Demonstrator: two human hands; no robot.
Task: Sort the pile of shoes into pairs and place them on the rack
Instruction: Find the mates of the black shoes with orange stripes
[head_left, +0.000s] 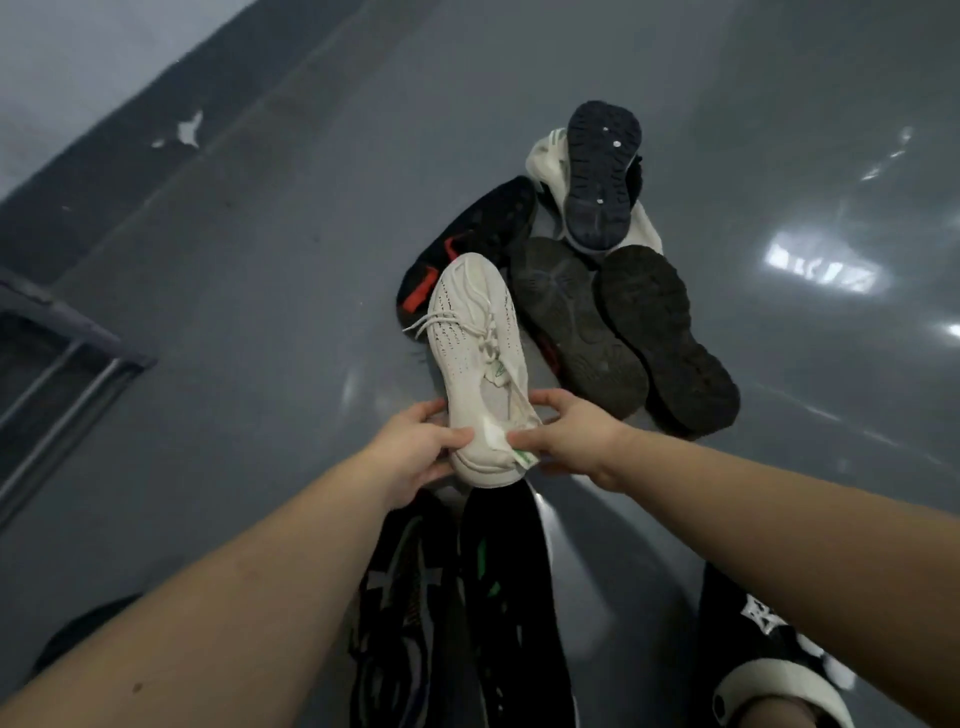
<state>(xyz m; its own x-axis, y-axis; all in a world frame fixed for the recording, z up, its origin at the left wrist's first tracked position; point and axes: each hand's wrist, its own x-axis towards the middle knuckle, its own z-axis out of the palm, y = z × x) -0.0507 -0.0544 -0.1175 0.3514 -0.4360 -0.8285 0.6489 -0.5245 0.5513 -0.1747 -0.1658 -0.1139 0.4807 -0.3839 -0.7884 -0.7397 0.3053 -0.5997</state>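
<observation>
- Two bare forearms reach forward from the bottom edge, meeting at the heel of a cream knit sneaker (478, 353).
- Between the arms, closest to the viewer, lie two dark shoes side by side on the floor: a black shoe with grey and multicolour stripes (395, 613) on the left and a black shoe with green marks (511, 597) just beside it.
- At the bottom right corner a black-and-white sneaker (769, 639) shows, worn on the person's foot as far as can be told.
- The left hand (415, 447) grips the left side of the cream sneaker's heel, thumb pressed on top and fingers curled beneath.
- The right hand (571, 441) holds the opposite side of the heel, thumb and fingers pinching the collar near a small green tab.
- The cream sneaker points away from the viewer, toe toward the pile, laces loose; whether its sole rests on the floor cannot be told.
- Behind its toe lies a black shoe with red accents (467, 244), partly covered by the cream one.
- To the right, two dark shoes lie sole-up and touching: one worn grey-black sole (571, 322) and another (670, 343) beside it.
- Farther back, a shoe with a navy sole (602, 171) rests sole-up on a second cream shoe (545, 156).
- A glossy grey floor (260, 312) carries everything; light glare shows on its right part.
- A metal-framed rack (62, 353) sits at the left edge, well apart from the pile.
</observation>
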